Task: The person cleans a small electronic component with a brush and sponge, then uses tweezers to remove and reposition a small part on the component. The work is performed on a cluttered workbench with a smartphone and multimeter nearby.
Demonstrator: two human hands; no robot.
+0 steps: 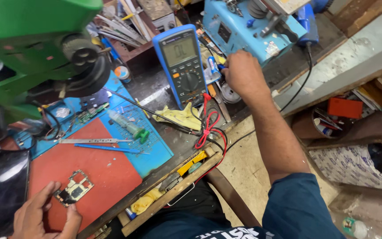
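Down at the near edge of the cluttered tabletop (180,141), the left hand (45,217) rests on the red work mat (102,170), fingers curled narrowly around a small bare phone circuit board with metal shields (73,189), thumb and fingertips touching its lower corner. The board lies flat on the mat, well left of the blue handheld multimeter with a grey screen (182,64). Just left of the hand lies a black phone with a glossy screen (5,190), hemming it in on that side; toward the multimeter the red mat lies bare.

Between board and multimeter lie steel tweezers (94,141), a thin blue tool (107,148) and a clear syringe with a green tip (127,125), all on the blue edge of the mat. A green microscope arm (32,40) overhangs to the left of the multimeter, crowding that corner.

Now the right arm is stretched long across the tabletop's right edge, and the right hand (242,73) sits just right of the multimeter, against the light blue bench machine (244,26). Its fingers close on something small and blue; what exactly, I cannot tell. Red and black probe leads (208,126) loop just below the multimeter, beside a crumpled yellow cloth (180,117).
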